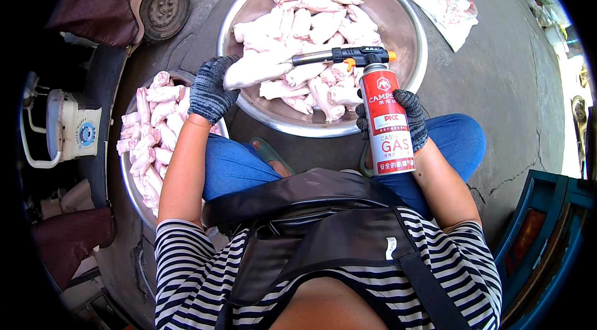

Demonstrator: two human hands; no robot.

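Note:
My left hand point(212, 88), in a grey-black knit glove, is closed round one end of a pale pig's trotter point(258, 70), held over the near left side of a large steel basin point(401, 28). Several more pale trotters point(326, 25) are heaped in that basin. The gloved right hand point(413, 117) grips a blowtorch by its red and white gas canister point(384, 125), which stands nearly upright. The black torch head point(360, 55) points left, and its metal nozzle ends close to the held trotter. No flame can be made out.
At my left, a second steel basin point(132, 188) holds several pinker trotters point(152, 137). A vehicle with a small wheel point(165, 9) stands at the far left. White plastic bags point(444, 3) lie beyond the large basin. Blue wooden furniture point(528, 237) is at the right, on cracked concrete.

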